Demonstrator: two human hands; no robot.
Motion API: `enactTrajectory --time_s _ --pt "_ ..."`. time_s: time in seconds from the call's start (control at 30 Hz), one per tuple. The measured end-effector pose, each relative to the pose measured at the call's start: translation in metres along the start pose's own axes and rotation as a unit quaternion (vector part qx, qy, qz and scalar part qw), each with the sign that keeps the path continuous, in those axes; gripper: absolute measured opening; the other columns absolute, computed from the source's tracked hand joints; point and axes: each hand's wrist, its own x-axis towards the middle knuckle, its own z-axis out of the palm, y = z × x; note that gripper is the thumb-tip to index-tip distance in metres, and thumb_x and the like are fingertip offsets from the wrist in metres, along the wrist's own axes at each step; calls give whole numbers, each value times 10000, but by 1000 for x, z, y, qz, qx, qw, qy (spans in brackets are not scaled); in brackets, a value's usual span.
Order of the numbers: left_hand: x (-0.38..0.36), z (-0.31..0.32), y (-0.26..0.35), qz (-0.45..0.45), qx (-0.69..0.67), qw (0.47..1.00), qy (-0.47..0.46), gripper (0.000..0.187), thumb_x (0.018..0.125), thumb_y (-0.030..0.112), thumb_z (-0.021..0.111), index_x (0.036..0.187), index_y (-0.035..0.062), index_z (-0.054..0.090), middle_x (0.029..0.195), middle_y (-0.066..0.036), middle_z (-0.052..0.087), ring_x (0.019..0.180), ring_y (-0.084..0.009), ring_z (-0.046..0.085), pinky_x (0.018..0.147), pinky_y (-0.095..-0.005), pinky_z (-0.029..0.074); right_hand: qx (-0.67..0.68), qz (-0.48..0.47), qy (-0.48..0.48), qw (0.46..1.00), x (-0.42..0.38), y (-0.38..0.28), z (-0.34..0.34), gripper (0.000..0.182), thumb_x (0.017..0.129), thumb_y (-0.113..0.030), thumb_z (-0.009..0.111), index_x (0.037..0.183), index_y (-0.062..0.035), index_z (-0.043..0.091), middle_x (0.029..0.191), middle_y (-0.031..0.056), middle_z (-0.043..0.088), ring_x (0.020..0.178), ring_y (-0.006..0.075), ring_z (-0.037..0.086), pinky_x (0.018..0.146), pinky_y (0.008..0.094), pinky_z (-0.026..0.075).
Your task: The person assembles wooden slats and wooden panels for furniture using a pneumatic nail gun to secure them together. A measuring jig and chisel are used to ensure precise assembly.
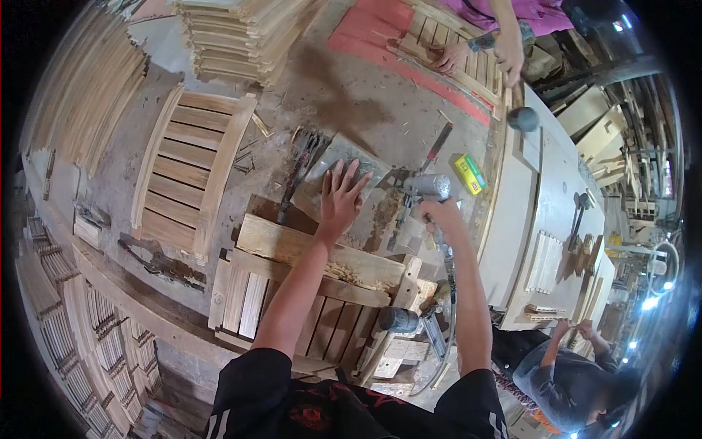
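Note:
My left hand (342, 194) lies with its fingers spread on a clear plastic bag (307, 192) on the worktable. To its right my right hand (442, 217) is wrapped round the handle of a grey nail gun (430, 186), which has a hose running down toward me. Just below my hands is a slatted wooden panel (322, 325) with a pale board (281, 241) and wood shavings on it. A black-headed mallet (398, 320) lies at the panel's right side.
Another slatted panel (186, 167) lies at left, below wood stacks (227, 36). A yellow-green box (469, 173) sits right of the nail gun. Across the table a co-worker's hands (452, 57) work at a panel with a mallet (523, 118). Another person (570, 380) is at lower right.

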Motion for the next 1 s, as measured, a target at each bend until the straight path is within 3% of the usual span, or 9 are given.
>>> enactTrajectory --time_s 0.17,0.37,0.57,0.87,0.97,1.0 --pt "-3 0 20 -55 -10 998 -15 755 787 114 637 1483 280 397 1590 -98 277 1464 -398 227 1155 -594 213 14 7 5 1000 -2 12 0 154 740 -79 676 790 -6 550 600 66 536 397 137 469 341 311 392" --pt "-5 9 14 -33 -32 999 18 745 804 125 622 1493 287 389 1600 -100 249 1468 -410 198 1132 -645 205 28 9 -10 1000 -11 5 4 114 759 -55 651 828 -16 568 606 56 528 390 129 449 334 310 382" --pt "-5 11 13 -34 -7 999 20 725 813 148 599 1495 279 392 1599 -112 258 1457 -414 231 1129 -641 217 15 -2 -15 1000 -3 11 8 133 760 -65 661 852 -1 590 618 56 527 398 129 447 336 303 380" --pt "-5 13 13 -44 -23 999 24 711 830 147 588 1496 299 391 1601 -92 264 1464 -396 228 1137 -628 215 -27 18 -6 999 0 4 12 135 743 -77 664 711 19 574 567 72 539 373 154 475 330 320 395" --pt "-5 12 14 -49 -12 999 6 682 854 160 573 1497 296 394 1603 -93 256 1465 -397 224 1134 -628 224 -99 22 -24 995 11 -4 10 109 724 -88 650 789 -7 615 597 43 529 432 118 459 385 291 356" --pt "-4 11 14 -52 -7 999 0 674 860 166 571 1497 296 394 1604 -92 251 1466 -397 221 1135 -627 225 -136 12 -30 990 16 -11 12 118 718 -95 653 747 6 600 583 58 530 426 139 478 384 314 374"
